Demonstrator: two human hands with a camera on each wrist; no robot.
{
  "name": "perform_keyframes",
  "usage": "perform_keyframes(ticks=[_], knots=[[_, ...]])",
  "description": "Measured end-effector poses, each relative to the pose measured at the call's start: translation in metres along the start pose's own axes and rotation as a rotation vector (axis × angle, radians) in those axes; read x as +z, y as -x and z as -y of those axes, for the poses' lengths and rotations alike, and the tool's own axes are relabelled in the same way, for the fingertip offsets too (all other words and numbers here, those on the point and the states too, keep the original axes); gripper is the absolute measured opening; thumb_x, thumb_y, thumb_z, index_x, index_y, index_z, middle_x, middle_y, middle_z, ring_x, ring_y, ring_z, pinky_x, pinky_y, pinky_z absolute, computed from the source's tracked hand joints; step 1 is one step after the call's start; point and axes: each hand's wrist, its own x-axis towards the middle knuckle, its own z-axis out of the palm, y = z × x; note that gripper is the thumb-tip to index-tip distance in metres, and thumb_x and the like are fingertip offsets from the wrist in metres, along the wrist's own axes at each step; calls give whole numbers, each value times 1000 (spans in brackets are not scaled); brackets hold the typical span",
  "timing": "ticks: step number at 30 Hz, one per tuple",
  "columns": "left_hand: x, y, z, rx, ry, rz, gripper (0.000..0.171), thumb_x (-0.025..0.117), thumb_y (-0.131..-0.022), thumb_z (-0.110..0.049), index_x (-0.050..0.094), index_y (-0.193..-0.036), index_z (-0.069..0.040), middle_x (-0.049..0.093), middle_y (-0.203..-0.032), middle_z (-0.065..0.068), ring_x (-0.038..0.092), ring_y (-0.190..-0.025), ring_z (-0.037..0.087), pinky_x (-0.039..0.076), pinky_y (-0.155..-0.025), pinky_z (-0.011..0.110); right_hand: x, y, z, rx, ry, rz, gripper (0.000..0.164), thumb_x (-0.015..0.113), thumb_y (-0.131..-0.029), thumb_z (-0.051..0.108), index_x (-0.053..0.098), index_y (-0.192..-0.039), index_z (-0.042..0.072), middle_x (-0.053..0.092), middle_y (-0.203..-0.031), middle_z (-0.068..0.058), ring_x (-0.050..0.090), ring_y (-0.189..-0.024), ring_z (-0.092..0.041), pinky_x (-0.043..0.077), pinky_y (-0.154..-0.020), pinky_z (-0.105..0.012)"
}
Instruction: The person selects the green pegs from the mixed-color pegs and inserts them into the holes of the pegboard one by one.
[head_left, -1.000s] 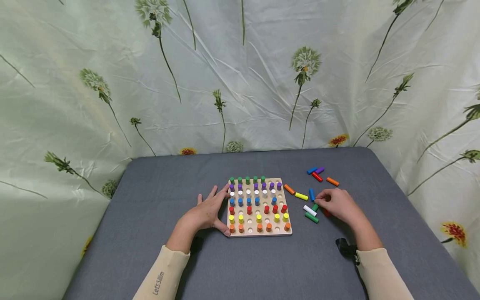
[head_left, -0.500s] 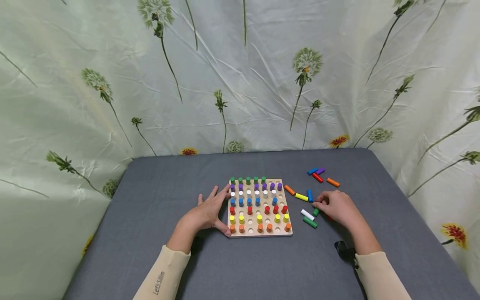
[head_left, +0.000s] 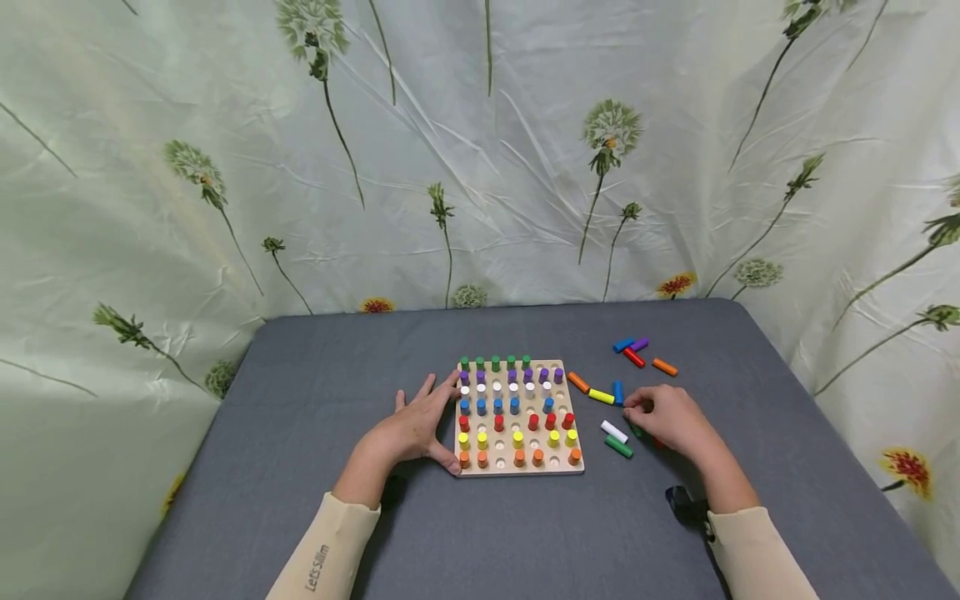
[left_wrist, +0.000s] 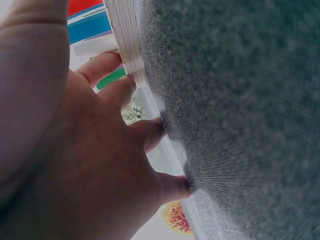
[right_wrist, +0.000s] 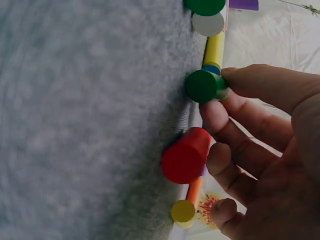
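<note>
A wooden pegboard [head_left: 491,472] holds rows of coloured pegs, with several holes bare. My left hand [head_left: 408,427] is spread against its left side, thumb at the near corner and fingertips along the edge; the left wrist view shows two fingers touching the board's side and two on the cloth. To the right of the board, my right hand [head_left: 671,417] pinches a green peg [right_wrist: 204,86] between thumb and fingers, low over the table. Below those fingers lies a red peg [right_wrist: 184,157], mostly hidden in the head view. A white peg [head_left: 614,432] and another green peg [head_left: 619,447] lie beside it.
Left of the right hand lie a blue peg [head_left: 618,393], a yellow peg [head_left: 602,397] and an orange peg [head_left: 578,382]. Farther back are a red peg [head_left: 633,357], a purple peg [head_left: 640,343] and others. Grey cloth [head_left: 525,533] covers the table; a flowered curtain [head_left: 517,167] hangs behind.
My right hand has shifted slightly left, the green peg now at its fingertips. The nearby blue, white and green loose pegs have been nudged left and nearer. The left hand stays put.
</note>
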Motion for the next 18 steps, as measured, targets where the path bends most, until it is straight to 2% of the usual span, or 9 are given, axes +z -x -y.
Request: perform_keyframes(ticks=[4, 11, 15, 18], knots=[[0, -1, -1, -6, -9, 1, 152, 103, -61, -48, 5, -173, -19, 21, -180, 3, 1, -168, 39, -1, -123, 82, -3, 1, 2, -45, 12, -70, 19, 73, -98, 18, 82, -109, 5, 76, -96, -7, 61, -83, -18, 50, -69, -33], [-1, 0, 0, -12, -10, 2, 154, 103, -60, -48, 2, -173, -18, 31, -176, 2, 1, -168, 39, -1, -123, 82, -12, 1, 15, -87, -30, -214, 12, 75, -98, 18, 80, -104, 9, 73, -99, -8, 58, -88, -23, 46, -73, -34], [-1, 0, -1, -12, -18, 5, 150, 103, -61, -49, 6, -173, -19, 23, -179, 2, 1, -168, 39, -1, -123, 81, -14, -2, 27, -97, -60, -267, 10, 77, -98, 18, 78, -104, 11, 71, -103, -12, 59, -93, -26, 44, -74, -33], [0, 0, -1, -13, -28, 11, 149, 102, -61, -50, 7, -172, -20, 22, -179, 2, 0, -168, 38, -1, -123, 81, -13, -6, 36, -131, -93, -313, 9, 79, -96, 15, 77, -102, 9, 70, -102, -13, 60, -93, -28, 45, -75, -34]])
